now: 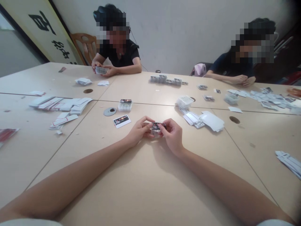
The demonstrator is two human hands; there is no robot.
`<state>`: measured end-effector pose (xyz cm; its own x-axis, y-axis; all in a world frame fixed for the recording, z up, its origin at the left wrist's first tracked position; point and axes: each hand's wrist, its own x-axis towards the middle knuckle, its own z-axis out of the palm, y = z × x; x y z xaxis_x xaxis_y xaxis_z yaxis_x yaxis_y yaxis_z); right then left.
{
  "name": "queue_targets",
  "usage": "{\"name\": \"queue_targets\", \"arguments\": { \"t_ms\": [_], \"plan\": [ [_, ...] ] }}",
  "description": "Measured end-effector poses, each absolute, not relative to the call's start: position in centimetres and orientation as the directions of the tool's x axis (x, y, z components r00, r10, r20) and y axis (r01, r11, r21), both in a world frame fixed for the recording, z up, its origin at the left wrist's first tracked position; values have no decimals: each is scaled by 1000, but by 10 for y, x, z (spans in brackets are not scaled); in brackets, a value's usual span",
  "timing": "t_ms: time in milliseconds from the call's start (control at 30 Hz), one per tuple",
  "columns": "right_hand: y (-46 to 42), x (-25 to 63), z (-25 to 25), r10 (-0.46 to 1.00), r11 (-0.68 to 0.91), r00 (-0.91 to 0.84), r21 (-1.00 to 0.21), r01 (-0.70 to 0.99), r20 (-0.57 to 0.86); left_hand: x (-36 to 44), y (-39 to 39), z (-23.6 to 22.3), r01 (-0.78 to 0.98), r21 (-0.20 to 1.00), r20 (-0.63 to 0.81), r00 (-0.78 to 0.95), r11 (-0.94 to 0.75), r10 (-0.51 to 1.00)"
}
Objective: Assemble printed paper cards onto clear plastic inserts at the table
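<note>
A small clear plastic box with a black printed label is held between my two hands, just over the table. My left hand grips its left side, with the thumb at the label's edge. On the right, my right hand holds the other side and its thumb presses on the label. My fingers partly hide the box. Left of my hands lies a white-bordered card with a black print. Behind that card stands a similar clear box with a dark label, beside a round grey disc.
White cards lie in stacks at left; more white cards and clear boxes sit at right. Small boxes are stacked farther back. Across the table, one person holds packs; another sits at right.
</note>
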<state>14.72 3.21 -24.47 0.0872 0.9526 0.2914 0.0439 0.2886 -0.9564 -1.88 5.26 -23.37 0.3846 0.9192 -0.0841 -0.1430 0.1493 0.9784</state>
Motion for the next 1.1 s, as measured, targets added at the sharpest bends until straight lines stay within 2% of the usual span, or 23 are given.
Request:
{"name": "queue_targets", "arguments": {
  "t_ms": [1100],
  "plan": [
    [33,147,-247,947,301,94,-952,64,306,-19,48,-232,-148,978,-82,369,146,926]
  ]
}}
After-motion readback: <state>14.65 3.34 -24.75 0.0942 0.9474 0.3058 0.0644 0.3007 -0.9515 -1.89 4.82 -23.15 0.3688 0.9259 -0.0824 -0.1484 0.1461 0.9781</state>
